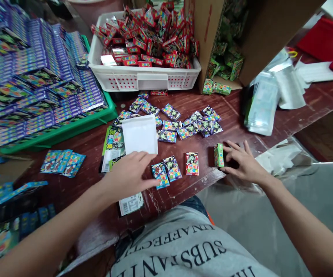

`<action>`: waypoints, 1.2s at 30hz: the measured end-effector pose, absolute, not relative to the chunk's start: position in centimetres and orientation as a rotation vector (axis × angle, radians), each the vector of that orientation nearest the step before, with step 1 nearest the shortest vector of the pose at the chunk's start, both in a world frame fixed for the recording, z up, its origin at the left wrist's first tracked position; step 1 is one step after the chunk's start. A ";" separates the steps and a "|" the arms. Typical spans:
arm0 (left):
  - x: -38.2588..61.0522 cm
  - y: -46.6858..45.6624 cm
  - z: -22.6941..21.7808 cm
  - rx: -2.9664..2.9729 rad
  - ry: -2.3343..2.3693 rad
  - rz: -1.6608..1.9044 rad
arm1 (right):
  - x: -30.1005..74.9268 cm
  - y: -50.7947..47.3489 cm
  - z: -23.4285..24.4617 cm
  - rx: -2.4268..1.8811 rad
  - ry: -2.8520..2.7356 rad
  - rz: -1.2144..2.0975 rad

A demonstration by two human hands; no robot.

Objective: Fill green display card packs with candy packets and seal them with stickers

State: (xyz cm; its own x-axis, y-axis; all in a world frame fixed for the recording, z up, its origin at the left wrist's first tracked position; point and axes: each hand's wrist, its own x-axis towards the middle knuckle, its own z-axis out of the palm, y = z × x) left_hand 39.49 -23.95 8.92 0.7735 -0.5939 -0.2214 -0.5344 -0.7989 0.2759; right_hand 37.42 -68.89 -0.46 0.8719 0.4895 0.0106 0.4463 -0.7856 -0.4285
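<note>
My left hand [130, 173] lies on a stack of flat printed bags [114, 148], fingers together and pointing at a blue packet [160, 175]. Beside that packet lie a purple packet [172, 168] and a red packet [192, 163], in a row near the table's front edge. My right hand [241, 161] rests on the table with fingers spread, touching a green packet [218, 155] that stands on its edge. A white sheet [139, 134] lies atop the bags.
Several loose purple packets [183, 125] are scattered mid-table. A white basket [143, 79] of red packets stands behind. A green tray [68, 129] stacked with purple packets is at the left. A cardboard box [209, 30] holds green packets. Clear bags [263, 104] lie to the right, blue packets [64, 162] to the left.
</note>
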 end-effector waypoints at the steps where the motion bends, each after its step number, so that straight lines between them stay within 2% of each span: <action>1: 38.5 -22.0 8.9 2.768 -0.914 -0.454 | 37.6 -68.8 -0.1 -2.642 -0.699 0.107; 4: 35.8 -20.3 8.8 2.706 -0.989 -0.467 | 38.1 -66.9 1.6 -2.607 -0.660 -0.045; 8: 35.7 -24.2 8.8 2.571 -1.192 -0.513 | 38.9 -63.3 3.3 -2.659 -0.681 -0.004; 11: 37.1 -24.9 8.7 2.611 -1.211 -0.494 | 38.8 -63.4 2.2 -2.626 -0.606 -0.092; 16: 37.0 -19.6 7.5 2.702 -1.288 -0.634 | 38.0 -65.0 -1.1 -2.514 -0.385 -0.251; 23: 34.2 -15.9 8.0 2.643 -1.297 -0.789 | 39.8 -60.1 -0.8 -2.423 -0.632 -0.139; 30: 33.2 -13.9 8.0 2.722 -1.192 -0.519 | 39.6 -54.1 0.5 -2.555 -1.148 0.085; 36: 30.6 -15.6 8.1 2.928 -0.756 -0.554 | 39.6 -50.0 0.8 -2.484 -1.275 0.133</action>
State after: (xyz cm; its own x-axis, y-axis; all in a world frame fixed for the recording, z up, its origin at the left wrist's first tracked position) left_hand 30.64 -15.63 8.12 0.8143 -0.4802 -0.3262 -0.4559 -0.8768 0.1526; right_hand 39.61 -49.97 0.77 0.5920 0.8026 0.0731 0.7703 -0.5368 -0.3442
